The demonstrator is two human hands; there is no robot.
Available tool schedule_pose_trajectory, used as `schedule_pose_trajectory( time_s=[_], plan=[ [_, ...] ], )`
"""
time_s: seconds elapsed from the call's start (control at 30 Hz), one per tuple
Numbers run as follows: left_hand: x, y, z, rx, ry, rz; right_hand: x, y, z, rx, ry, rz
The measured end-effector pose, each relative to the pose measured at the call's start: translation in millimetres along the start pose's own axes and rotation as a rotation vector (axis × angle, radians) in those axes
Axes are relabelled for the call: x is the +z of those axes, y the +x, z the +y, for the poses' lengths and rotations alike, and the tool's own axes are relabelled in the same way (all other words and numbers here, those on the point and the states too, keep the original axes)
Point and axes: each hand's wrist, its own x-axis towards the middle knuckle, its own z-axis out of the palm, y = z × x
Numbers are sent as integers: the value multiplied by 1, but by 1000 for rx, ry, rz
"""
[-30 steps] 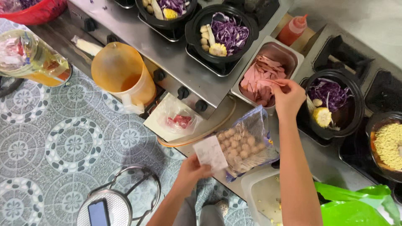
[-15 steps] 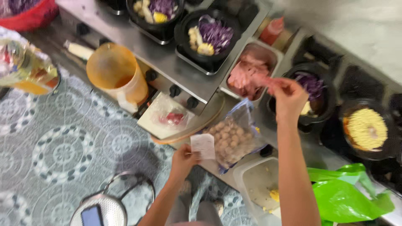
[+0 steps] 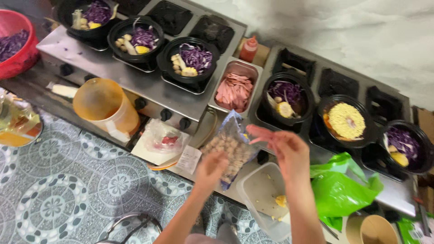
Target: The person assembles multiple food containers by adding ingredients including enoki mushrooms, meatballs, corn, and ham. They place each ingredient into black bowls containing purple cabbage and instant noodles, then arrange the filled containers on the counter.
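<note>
Clear plastic bag of round, pale brown meatballs (image 3: 230, 147), crumpled and upright with its open mouth uppermost, held over the front edge of the tabletop (image 3: 135, 86) below the steel tray of sliced ham (image 3: 235, 90). Left hand (image 3: 211, 169) grips the bag from beneath. Right hand (image 3: 282, 147) hovers beside the bag's mouth, fingers loosely spread, grasping nothing.

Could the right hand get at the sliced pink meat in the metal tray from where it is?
Probably yes. The right hand is open and empty, just below the metal tray of sliced meat. The tray is uncovered, and only the top of the meatball bag lies near the path.
</note>
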Motion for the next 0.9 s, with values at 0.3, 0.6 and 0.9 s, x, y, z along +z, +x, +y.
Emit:
schedule_pose_trajectory(
  time_s=[0.3, 0.6, 0.9],
  plan=[
    [129, 10, -10, -227, -498, -152, -11, -76, -3, -316, -455, 135],
    [169, 92, -46, -241, -314, -236, -92, 22, 2, 97, 14, 199],
    [186, 124, -46, -149, -13, -256, -139, 58, 0, 133, -178, 207]
  ],
)
